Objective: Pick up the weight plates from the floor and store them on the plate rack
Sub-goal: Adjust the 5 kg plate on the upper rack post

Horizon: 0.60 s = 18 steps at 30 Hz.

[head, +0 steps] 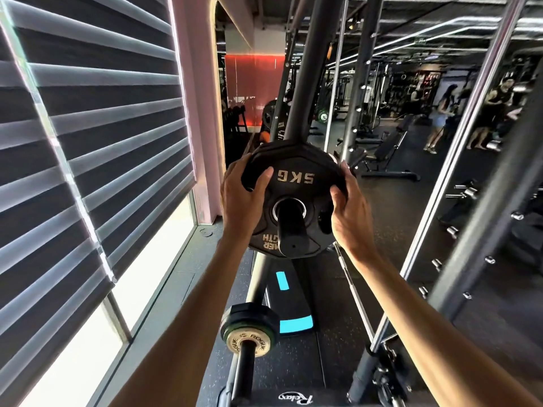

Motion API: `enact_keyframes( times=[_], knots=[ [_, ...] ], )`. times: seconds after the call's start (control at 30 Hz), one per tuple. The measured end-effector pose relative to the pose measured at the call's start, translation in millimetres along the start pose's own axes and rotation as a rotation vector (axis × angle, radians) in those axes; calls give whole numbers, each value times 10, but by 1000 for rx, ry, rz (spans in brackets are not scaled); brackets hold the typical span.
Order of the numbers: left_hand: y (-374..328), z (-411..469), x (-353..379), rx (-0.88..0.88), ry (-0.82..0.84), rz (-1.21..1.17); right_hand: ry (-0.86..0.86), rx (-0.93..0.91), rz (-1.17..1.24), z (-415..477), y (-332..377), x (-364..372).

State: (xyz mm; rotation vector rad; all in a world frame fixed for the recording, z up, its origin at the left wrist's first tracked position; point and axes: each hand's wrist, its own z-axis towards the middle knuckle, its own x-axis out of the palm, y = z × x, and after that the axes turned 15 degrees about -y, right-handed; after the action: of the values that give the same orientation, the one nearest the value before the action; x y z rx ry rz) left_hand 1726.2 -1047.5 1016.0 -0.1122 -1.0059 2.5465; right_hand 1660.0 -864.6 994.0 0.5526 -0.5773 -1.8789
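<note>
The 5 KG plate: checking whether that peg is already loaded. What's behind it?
The rack's dark upright rises behind the 5 KG plate, and the peg pokes through its hole. Any plates behind it are hidden by its face.

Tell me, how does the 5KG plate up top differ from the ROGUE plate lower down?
The 5KG plate is all black with upside-down lettering; the ROGUE plate has a greenish rim and a pale centre ring. The left hand and right hand grip the 5KG plate; nothing touches the ROGUE plate. Both sit on black pegs.
</note>
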Motion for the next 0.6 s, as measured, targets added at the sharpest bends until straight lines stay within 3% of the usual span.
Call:
enact_keyframes(
  times=[0.1, 0.6],
  knots=[
    [86, 49, -23, 55, 63, -18, 3, -24, -4, 36, 2, 54],
    [85, 86, 42, 115, 53, -15, -89, -22, 14, -62, -99, 88]
  ],
)
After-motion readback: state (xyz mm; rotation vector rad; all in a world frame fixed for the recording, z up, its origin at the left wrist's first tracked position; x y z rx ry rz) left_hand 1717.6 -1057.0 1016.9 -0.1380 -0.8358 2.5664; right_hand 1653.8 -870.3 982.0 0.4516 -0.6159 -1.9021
